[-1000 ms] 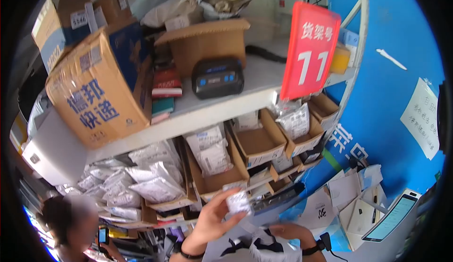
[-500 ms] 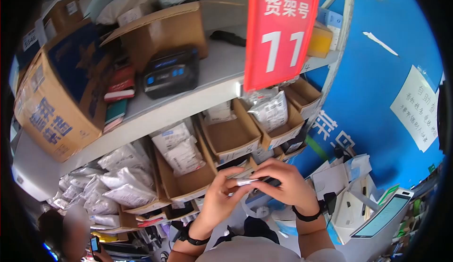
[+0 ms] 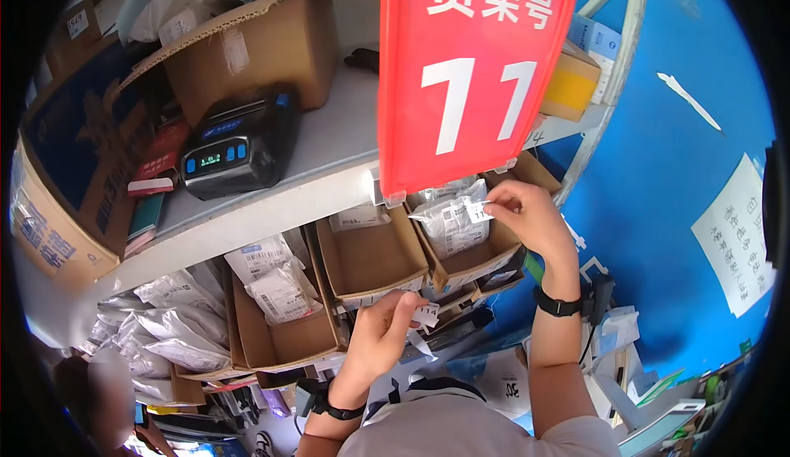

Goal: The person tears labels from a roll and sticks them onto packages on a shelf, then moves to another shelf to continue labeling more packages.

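My right hand (image 3: 527, 220) pinches a small white label (image 3: 478, 211) with printed digits, held against a silvery plastic parcel (image 3: 451, 225) in a cardboard bin. Lower down, my left hand (image 3: 384, 331) holds a label strip (image 3: 425, 315) reading "114" between thumb and fingers, with a pale tail hanging below. Just beyond my left hand is an open cardboard bin (image 3: 370, 261) with a parcel at its back. Above my right hand hangs a red sign (image 3: 469, 78) showing "11".
On the upper shelf (image 3: 329, 148) are a black label printer (image 3: 239, 148) and an open cardboard box (image 3: 255, 50). White parcels (image 3: 185, 325) fill the lower left. A blue wall (image 3: 658, 153) with a paper notice is at right. Another person (image 3: 103, 399) is at bottom left.
My hands have separated. My right hand has moved up to the parcel with a label, while my left has stayed low with the strip. The view has shifted closer to the shelf.
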Demonstrator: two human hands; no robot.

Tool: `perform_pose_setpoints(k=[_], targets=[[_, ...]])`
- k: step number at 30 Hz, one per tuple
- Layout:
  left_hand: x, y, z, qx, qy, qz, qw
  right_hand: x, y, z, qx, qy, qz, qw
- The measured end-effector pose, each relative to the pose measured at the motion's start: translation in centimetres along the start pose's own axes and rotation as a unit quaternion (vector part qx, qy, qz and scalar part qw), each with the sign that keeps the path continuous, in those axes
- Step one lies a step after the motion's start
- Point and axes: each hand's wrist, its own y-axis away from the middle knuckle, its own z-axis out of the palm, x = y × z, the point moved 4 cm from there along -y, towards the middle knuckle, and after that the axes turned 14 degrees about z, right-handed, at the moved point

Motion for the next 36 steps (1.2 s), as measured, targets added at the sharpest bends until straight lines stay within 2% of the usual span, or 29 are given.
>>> perform_pose_setpoints(k=[2, 4, 6, 7, 10, 11, 12, 13, 14, 16, 18, 20, 22, 23, 25, 28, 30, 32, 34, 36], targets=[[-1.7, -0.9, 0.6, 0.004, 0.0, 0.026, 1.0, 0.7, -1.4, 1.2, -0.063, 0.047, 0.012, 0.997], [-3.7, -1.5, 0.9, 0.008, 0.008, 0.014, 1.0, 0.6, -2.2, 2.7, -0.039, 0.084, 0.015, 0.996], [-3.8, -2.2, 1.7, 0.002, 0.066, 0.027, 0.997, 0.5, -2.8, 3.0, 0.031, 0.226, 0.026, 0.973], [-3.8, -2.4, 2.0, 0.008, 0.066, 0.023, 0.998, 0.7, -3.2, 2.7, 0.026, 0.288, 0.036, 0.957], [-3.3, -3.2, 3.0, 0.019, 0.071, 0.047, 0.996, 0.1, -4.3, 1.8, 0.04, 0.357, 0.015, 0.933], [-3.2, -3.4, 3.3, 0.023, 0.087, 0.054, 0.994, 0.0, -4.3, 2.0, 0.063, 0.348, -0.129, 0.926], [-3.1, -3.5, 3.6, 0.027, 0.104, 0.061, 0.992, 0.5, -4.9, 1.9, 0.058, 0.348, -0.134, 0.926], [-3.0, -3.6, 3.7, 0.034, 0.104, 0.061, 0.992, 0.6, -5.3, 2.4, -0.068, 0.256, -0.183, 0.947], [-2.8, -3.8, 3.9, 0.027, 0.078, 0.083, 0.993, 0.5, -5.4, 2.8, -0.193, 0.158, -0.225, 0.942], [-2.4, -4.2, 4.4, 0.027, 0.054, 0.105, 0.993, 1.0, -6.1, 2.7, -0.229, 0.165, -0.207, 0.937], [-1.8, -4.7, 4.6, 0.056, 0.058, 0.131, 0.988, 0.6, -5.8, 2.4, -0.318, 0.199, -0.08, 0.924], [-1.4, -4.8, 4.6, 0.04, 0.034, 0.13, 0.99, 0.0, -4.1, 1.9, -0.399, 0.197, -0.125, 0.887], [-1.1, -4.9, 5.2, 0.03, 0.101, 0.078, 0.991, -1.4, -1.8, 0.7, -0.494, 0.206, -0.15, 0.831], [-1.2, -5.3, 5.4, 0.025, 0.088, 0.083, 0.992, -1.3, -1.3, 0.9, -0.498, 0.209, -0.153, 0.828], [-0.8, -6.0, 5.7, 0.023, 0.059, 0.073, 0.995, -2.3, -1.1, 0.6, -0.366, 0.039, -0.19, 0.91], [-0.6, -6.6, 6.1, 0.037, 0.043, 0.079, 0.995, -1.5, -0.8, 1.1, -0.332, 0.045, -0.202, 0.92], [-0.7, -7.0, 5.9, 0.004, -0.014, 0.047, 0.999, -1.3, -0.6, 1.3, -0.314, 0.033, -0.207, 0.926], [0.3, -7.2, 5.6, 0.006, -0.039, 0.032, 0.999, -0.7, -0.8, 1.4, -0.334, -0.064, -0.129, 0.932], [0.7, -7.4, 5.4, -0.033, -0.155, -0.013, 0.987, 0.3, -1.6, 1.9, -0.371, -0.127, -0.033, 0.919], [-0.1, -7.4, 5.5, -0.014, -0.155, -0.004, 0.988, 0.1, -2.3, 2.1, -0.383, -0.112, -0.005, 0.917]])
